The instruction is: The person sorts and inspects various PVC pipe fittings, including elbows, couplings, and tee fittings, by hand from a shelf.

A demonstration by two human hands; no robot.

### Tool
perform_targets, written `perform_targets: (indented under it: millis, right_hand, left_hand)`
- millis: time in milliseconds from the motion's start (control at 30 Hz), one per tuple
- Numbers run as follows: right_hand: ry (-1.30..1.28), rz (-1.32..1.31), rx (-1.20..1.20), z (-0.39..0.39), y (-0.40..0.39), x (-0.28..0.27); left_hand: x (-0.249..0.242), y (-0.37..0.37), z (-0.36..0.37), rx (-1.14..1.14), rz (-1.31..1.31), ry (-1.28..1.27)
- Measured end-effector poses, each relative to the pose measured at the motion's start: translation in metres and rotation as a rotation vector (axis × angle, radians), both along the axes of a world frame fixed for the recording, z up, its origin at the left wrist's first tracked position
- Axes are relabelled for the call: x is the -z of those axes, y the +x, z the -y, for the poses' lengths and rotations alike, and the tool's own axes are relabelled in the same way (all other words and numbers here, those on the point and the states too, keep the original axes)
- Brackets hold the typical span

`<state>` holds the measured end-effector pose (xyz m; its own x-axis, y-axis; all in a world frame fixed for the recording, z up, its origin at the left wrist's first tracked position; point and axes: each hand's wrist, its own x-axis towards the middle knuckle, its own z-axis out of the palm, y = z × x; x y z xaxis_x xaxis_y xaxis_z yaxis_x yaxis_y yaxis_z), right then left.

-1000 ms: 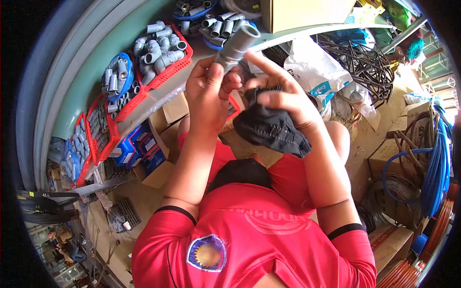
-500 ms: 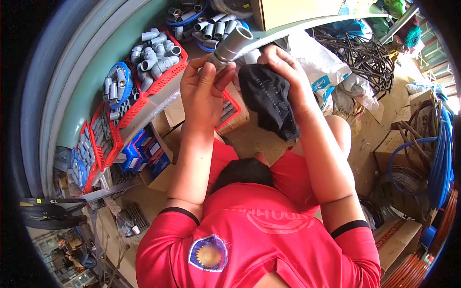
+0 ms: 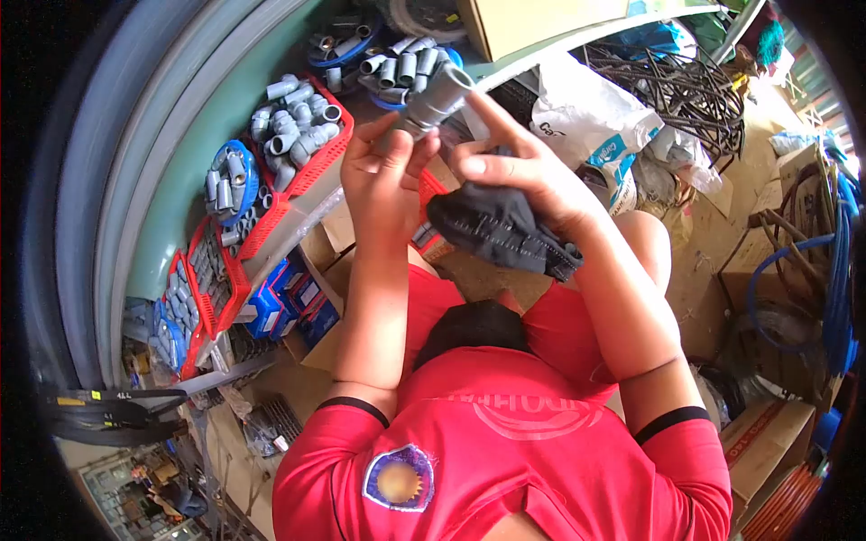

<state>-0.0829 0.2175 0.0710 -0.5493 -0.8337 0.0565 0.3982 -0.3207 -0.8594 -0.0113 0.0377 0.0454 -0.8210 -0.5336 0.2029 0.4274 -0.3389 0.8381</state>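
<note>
My left hand [image 3: 386, 167] is closed round the lower end of a grey plastic pipe fitting [image 3: 439, 95], whose open end tilts up and to the right. A bunched black cloth [image 3: 501, 225] with a line of light stitching hangs from my right hand [image 3: 519, 176]. The fingers of that hand are bent over the cloth, and the index finger reaches out to the rim of the fitting. Both hands are raised in front of my chest, above my knees.
Red baskets [image 3: 311, 149] and blue baskets [image 3: 236, 180] of grey fittings stand along the left. A cardboard box [image 3: 541, 22] sits at the top. White sacks [image 3: 586, 117] and dark tangled rods [image 3: 672, 99] lie at upper right. Blue tubing [image 3: 839, 270] hangs at the right edge.
My right hand has shifted left and turned, bringing its index finger to the fitting's rim. The black cloth has dropped lower and swung left. My left hand still holds the fitting.
</note>
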Motion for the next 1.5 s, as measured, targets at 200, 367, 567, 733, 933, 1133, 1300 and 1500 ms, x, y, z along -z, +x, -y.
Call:
perform_targets:
  millis: [200,367,567,733,933,1133,1300,1500]
  right_hand:
    - [-0.099,-0.128,-0.283,0.002,0.015,-0.008]
    - [0.032,-0.004,0.089,0.024,0.008,0.015]
    - [0.011,-0.321,-0.325,0.018,0.018,0.002]
    - [0.151,-0.294,0.165,0.035,0.015,0.025]
    - [-0.086,-0.177,0.127,0.03,-0.006,0.017]
    - [0.202,-0.599,0.324,0.02,-0.012,0.028]
    - [0.102,-0.466,0.239,0.015,-0.015,0.023]
    - [0.192,-0.376,0.42,0.016,-0.002,0.021]
  left_hand:
    - [0.019,-0.029,0.072,-0.166,-0.083,0.361]
    - [0.024,-0.006,0.03,0.309,0.07,0.399]
    - [0.022,-0.031,0.033,-0.166,0.044,0.03]
    - [0.017,-0.016,0.045,0.04,0.081,0.179]
    - [0.004,-0.006,0.001,0.164,0.126,-0.163]
    - [-0.021,0.002,0.008,0.303,0.309,-0.539]
    - [-0.019,0.007,0.002,0.24,0.236,-0.635]
    - [-0.018,0.011,-0.012,0.106,0.186,-0.721]
